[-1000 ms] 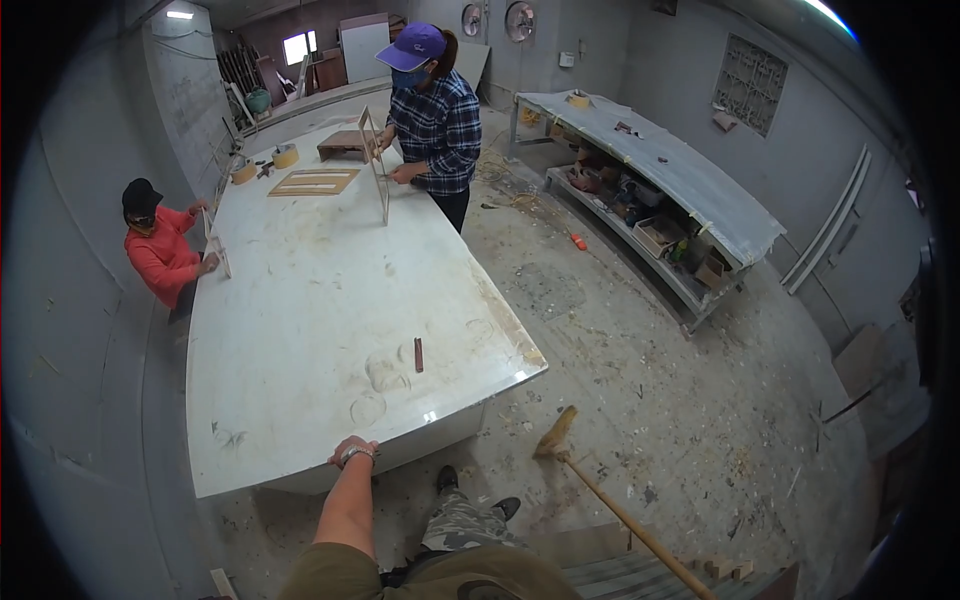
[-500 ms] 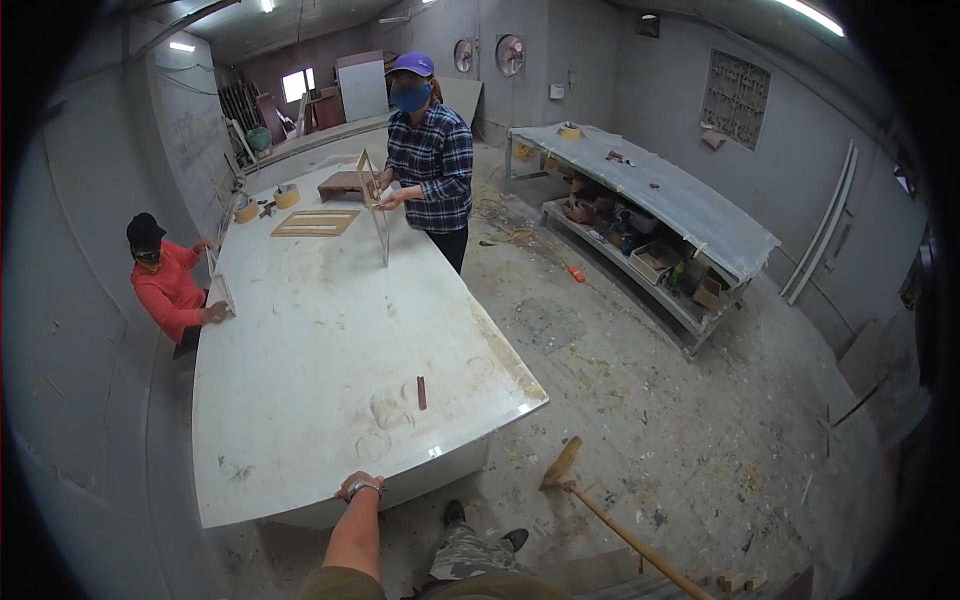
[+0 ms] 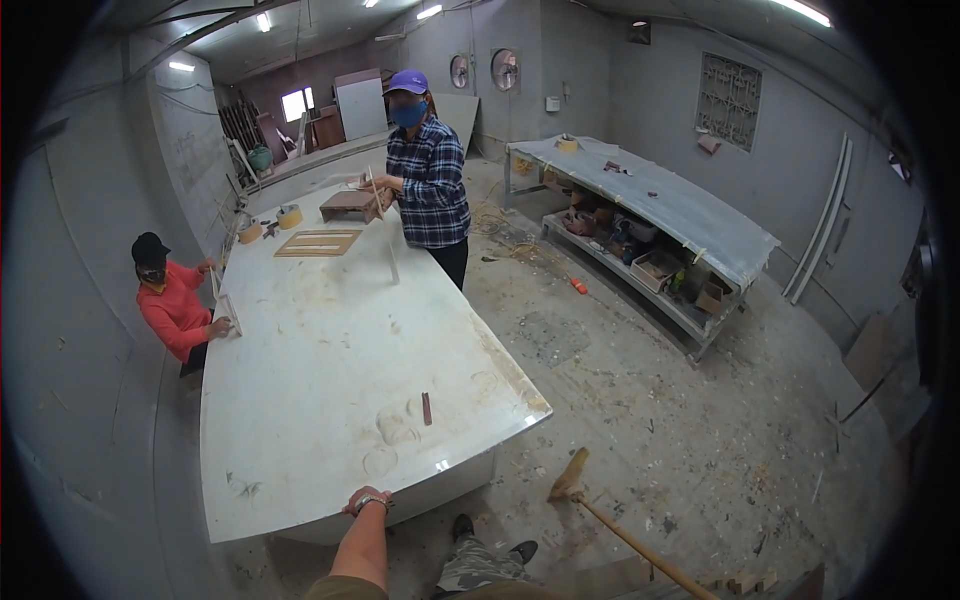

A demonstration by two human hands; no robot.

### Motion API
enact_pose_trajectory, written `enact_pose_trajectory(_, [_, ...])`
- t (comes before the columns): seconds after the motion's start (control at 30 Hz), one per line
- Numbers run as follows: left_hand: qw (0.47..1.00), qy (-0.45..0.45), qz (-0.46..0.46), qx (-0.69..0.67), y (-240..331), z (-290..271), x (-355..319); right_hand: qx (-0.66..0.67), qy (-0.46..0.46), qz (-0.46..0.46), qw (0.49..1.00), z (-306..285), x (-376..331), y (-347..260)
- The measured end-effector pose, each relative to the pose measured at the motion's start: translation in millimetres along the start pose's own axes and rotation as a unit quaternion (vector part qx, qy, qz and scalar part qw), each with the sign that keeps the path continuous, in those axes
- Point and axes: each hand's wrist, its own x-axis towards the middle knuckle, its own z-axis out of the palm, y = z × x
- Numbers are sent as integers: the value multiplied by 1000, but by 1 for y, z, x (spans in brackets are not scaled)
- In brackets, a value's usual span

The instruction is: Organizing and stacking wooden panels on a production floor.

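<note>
Far frame (image 3: pixel 393 262) has turned edge-on; my left hand (image 3: pixel 367 499) touches the table (image 3: pixel 300 400), finger spread unclear, red stick (image 3: pixel 426 409) ahead-right, pointing away.

Dim, ceiling tubes (image 3: pixel 800 12) glowing, tabletop (image 3: pixel 320 380) glare, black corners

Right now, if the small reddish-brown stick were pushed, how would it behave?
The small reddish-brown stick is probably stiff, given its straight outline, and likely light, being so slim. Pushed, it may slide rather than roll, as it seems flat-sided on the white table.
</note>
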Motion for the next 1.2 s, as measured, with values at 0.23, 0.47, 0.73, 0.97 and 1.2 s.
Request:
enact_pose_trajectory(0.23, [1000, -9, 20, -6, 0, -4, -7, 25, 200, 425, 883, 14, 63, -79])
enact_pose_trajectory(0.47, [1000, 2, 9, 2, 1, -4, -10, 741, 63, 590, 314, 22, 96, -71])
enact_pose_trajectory(0.73, [1000, -8, 22, 4, 1, -4, -7, 864, 18, 496, -83, 30, 102, -92])
enact_pose_trajectory(0.97, [1000, -5, 10, 6, 0, 0, -2, 865, -35, 501, -11, 19, 79, -56])
enact_pose_trajectory(1.2, [1000, -9, 23, -3, 0, 0, -3, 864, -39, 501, -16, 21, 82, -59])
